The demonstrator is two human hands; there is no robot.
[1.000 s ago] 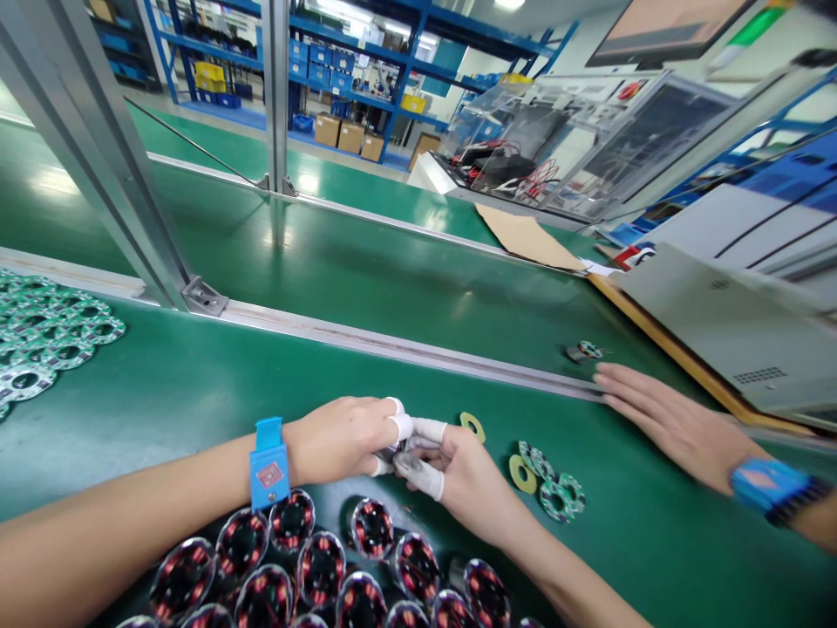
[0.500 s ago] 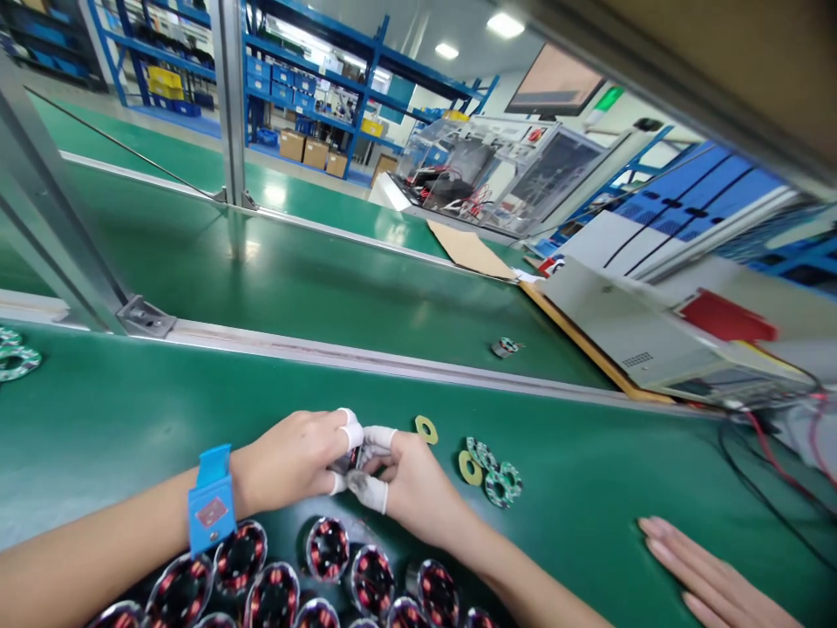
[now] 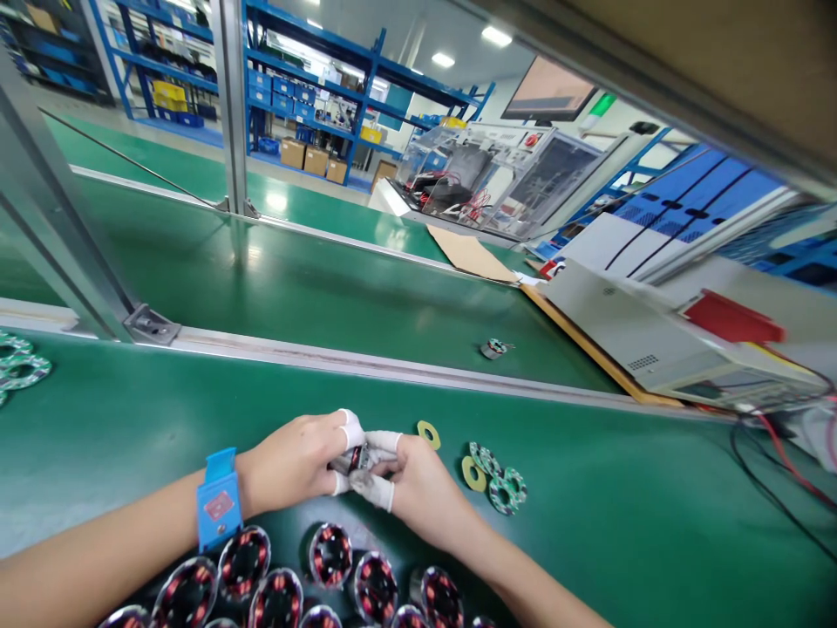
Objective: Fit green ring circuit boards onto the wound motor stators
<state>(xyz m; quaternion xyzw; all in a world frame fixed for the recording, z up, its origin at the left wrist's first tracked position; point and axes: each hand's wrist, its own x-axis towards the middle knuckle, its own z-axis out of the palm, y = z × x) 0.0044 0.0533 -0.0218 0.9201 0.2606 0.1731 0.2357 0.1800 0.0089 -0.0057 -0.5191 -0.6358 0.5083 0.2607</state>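
My left hand [image 3: 297,458], with white finger cots and a blue wrist strap [image 3: 219,501], grips a small metal ring-shaped part with dark red windings [image 3: 357,458]. From the right, my right hand [image 3: 418,484], also in finger cots, pinches the same part, its thumb and fingers closed round that side. The fingers cover most of the part. Below the hands stand several similar wound cores [image 3: 330,556]. Right of my right hand lie two yellow rings [image 3: 428,434] and several green ring boards [image 3: 503,490].
More green ring boards [image 3: 23,371] lie at the far left. A metal rail [image 3: 366,365] crosses behind the hands, with one wound part [image 3: 493,349] beyond it. A grey case [image 3: 641,323] and cables [image 3: 778,488] are at the right.
Another person's hand at the lower right has gone out of view. The view has shifted slightly. My hands keep nearly the same hold on the part.
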